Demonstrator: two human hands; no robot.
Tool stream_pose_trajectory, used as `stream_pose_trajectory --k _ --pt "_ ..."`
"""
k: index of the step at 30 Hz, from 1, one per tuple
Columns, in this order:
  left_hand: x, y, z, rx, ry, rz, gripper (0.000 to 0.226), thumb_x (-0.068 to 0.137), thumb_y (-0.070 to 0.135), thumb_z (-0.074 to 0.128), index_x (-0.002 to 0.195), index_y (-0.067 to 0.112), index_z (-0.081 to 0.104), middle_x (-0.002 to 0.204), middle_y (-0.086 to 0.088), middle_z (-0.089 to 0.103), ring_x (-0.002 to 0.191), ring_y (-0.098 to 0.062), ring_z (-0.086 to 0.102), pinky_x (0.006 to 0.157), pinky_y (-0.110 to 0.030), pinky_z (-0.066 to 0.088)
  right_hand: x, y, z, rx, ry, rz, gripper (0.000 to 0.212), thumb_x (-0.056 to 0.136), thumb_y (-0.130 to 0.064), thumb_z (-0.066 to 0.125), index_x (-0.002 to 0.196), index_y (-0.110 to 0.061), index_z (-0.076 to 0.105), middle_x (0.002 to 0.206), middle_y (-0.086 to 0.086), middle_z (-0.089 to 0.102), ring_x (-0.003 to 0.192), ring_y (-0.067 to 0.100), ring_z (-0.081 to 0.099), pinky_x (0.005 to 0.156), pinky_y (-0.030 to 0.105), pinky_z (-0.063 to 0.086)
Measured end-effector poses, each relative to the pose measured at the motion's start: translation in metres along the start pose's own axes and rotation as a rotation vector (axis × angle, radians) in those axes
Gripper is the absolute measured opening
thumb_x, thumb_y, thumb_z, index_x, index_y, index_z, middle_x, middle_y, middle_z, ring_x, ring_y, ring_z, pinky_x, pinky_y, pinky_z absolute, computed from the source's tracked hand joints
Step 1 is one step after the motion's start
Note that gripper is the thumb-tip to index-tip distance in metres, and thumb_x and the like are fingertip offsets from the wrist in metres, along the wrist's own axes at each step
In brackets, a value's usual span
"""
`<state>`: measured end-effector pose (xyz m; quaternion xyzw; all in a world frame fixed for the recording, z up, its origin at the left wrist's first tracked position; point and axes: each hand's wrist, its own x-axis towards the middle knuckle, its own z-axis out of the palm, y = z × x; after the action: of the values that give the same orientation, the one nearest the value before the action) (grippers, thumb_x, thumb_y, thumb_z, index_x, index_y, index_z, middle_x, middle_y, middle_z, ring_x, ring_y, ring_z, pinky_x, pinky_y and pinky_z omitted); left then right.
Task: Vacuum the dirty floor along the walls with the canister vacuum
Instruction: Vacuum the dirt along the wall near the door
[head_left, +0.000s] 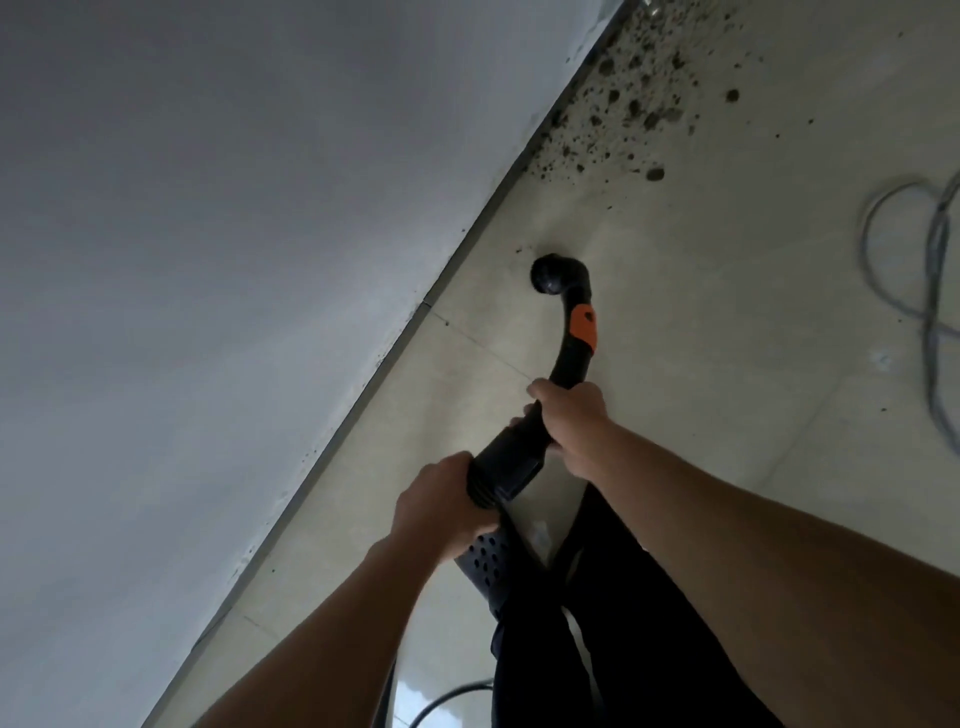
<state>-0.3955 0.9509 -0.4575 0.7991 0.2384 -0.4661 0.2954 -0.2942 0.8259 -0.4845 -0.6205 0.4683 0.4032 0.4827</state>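
Note:
A black vacuum hose handle (569, 358) with an orange band curves forward over the beige tiled floor (701, 374); its round open end (548, 275) points down close to the floor near the wall. My right hand (574, 415) grips the handle just below the orange band. My left hand (441, 506) grips the ribbed cuff lower down, where the hose joins. Dark crumbs and pellets of dirt (631, 104) lie scattered along the wall ahead of the hose end.
A grey-white wall (234, 234) fills the left, with a dark baseboard line (467, 228) running diagonally. A loose grey cable (930, 291) loops on the floor at the right. My dark trouser legs (613, 623) and a black cord (441, 701) are below.

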Motion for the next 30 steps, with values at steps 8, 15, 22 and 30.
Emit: stream_pose_trajectory --k 8,15,22,30 --pt "0.012 0.025 -0.019 -0.057 0.076 -0.002 0.028 0.065 0.022 0.073 0.084 0.026 0.052 0.073 0.005 0.058 0.066 -0.014 0.057 0.055 -0.026 0.039 0.01 -0.045 0.002 -0.1 -0.054 -0.041 0.034 0.091 -0.013 0.065 0.119 -0.006 0.047 0.094 0.012 0.066 0.083 0.024 0.068 0.079 0.04 0.059" --pt "-0.016 -0.006 -0.004 -0.025 -0.009 -0.085 0.032 0.06 0.026 0.073 0.086 0.027 0.056 0.075 0.006 0.063 0.07 -0.015 0.062 0.062 -0.029 0.05 0.001 0.002 0.023 -0.209 -0.075 -0.008 0.042 0.084 -0.02 0.067 0.12 -0.006 0.049 0.101 0.015 0.068 0.088 0.032 0.071 0.082 0.047 0.06" --pt "-0.041 -0.033 0.024 -0.087 -0.095 -0.155 0.033 0.05 0.031 0.068 0.079 0.026 0.052 0.073 0.005 0.063 0.071 -0.019 0.064 0.063 -0.032 0.051 -0.014 0.046 0.031 -0.395 -0.062 -0.042 0.04 0.087 -0.023 0.062 0.119 -0.005 0.047 0.104 0.014 0.064 0.087 0.028 0.066 0.068 0.037 0.054" --pt "-0.047 -0.067 0.01 -0.069 -0.031 -0.156 0.03 0.056 0.026 0.073 0.077 0.028 0.051 0.068 0.007 0.06 0.061 -0.011 0.057 0.055 -0.024 0.042 -0.019 0.055 0.064 -0.27 -0.229 0.039 0.042 0.084 -0.018 0.068 0.119 -0.005 0.048 0.105 0.019 0.067 0.091 0.035 0.071 0.085 0.05 0.059"
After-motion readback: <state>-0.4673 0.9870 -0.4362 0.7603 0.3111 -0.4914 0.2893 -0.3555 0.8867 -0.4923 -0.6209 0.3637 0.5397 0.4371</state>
